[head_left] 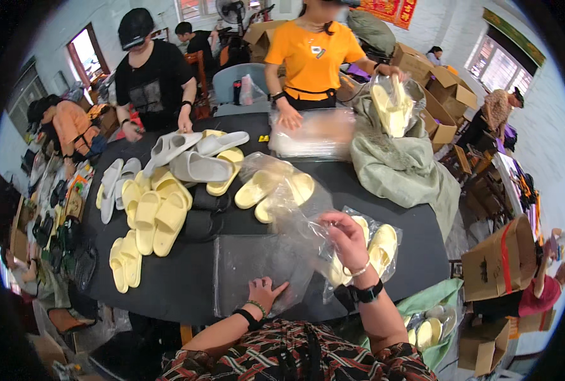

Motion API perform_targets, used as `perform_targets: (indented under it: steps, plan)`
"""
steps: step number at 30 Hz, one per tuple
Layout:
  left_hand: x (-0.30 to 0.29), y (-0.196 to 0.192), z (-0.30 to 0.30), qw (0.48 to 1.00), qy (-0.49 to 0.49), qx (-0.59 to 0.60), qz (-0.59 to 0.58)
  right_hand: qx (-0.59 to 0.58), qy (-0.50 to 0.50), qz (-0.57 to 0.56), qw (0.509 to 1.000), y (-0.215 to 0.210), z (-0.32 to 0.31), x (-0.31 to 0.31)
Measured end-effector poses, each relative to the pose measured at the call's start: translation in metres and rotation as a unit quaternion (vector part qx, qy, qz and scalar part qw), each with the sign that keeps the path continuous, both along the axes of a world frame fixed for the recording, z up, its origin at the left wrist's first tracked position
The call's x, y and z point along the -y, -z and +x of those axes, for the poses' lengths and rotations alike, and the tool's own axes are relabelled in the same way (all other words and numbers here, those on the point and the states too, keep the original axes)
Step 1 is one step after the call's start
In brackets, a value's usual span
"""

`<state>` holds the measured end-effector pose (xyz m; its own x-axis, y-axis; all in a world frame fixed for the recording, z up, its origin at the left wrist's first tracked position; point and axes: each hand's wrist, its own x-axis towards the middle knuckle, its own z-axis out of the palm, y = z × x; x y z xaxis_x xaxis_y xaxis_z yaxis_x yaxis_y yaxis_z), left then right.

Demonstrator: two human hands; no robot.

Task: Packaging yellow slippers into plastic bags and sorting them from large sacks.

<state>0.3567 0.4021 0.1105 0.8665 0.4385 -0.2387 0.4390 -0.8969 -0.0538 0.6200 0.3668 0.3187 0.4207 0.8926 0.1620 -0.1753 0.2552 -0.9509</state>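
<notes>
My left hand lies with its fingers apart on a stack of clear plastic bags at the table's near edge. Raised to its right, my right hand has its fingers closed on a thin clear plastic bag, which spreads out to the left. Through and behind that film show two pale yellow slippers, lying on the table. Beneath and beside my right hand is a bagged pair of yellow slippers. My right wrist partly hides that pair.
Loose yellow slippers and grey slippers cover the left of the black table. Across it, a person in orange holds bagged slippers over a green sack. A person in black stands further left. Cardboard boxes stand right.
</notes>
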Motion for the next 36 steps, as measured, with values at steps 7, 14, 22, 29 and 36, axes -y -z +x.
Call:
perform_targets:
  steps: [7,14,22,29,36]
  plan:
    - [-0.006,-0.003,-0.007,0.993,-0.039,0.014,-0.107,-0.306,-0.13,-0.132,0.934,0.081,-0.051,-0.006]
    - [-0.016,-0.002,-0.034,0.947,-0.072,0.018,-0.313,0.076,-0.127,-0.357,0.922,0.231,-0.044,0.032]
    - [-0.006,-0.003,-0.093,0.968,-0.074,0.166,-0.172,-0.042,-0.104,-0.374,0.92,0.234,-0.033,0.042]
    - [-0.055,0.01,-0.149,0.515,-0.552,0.47,-0.457,-0.215,-0.122,-0.325,0.913,0.233,-0.029,0.042]
    - [-0.125,-0.03,-0.13,0.521,-0.406,0.333,-0.673,-0.185,-0.173,-0.295,0.921,0.237,-0.032,0.032]
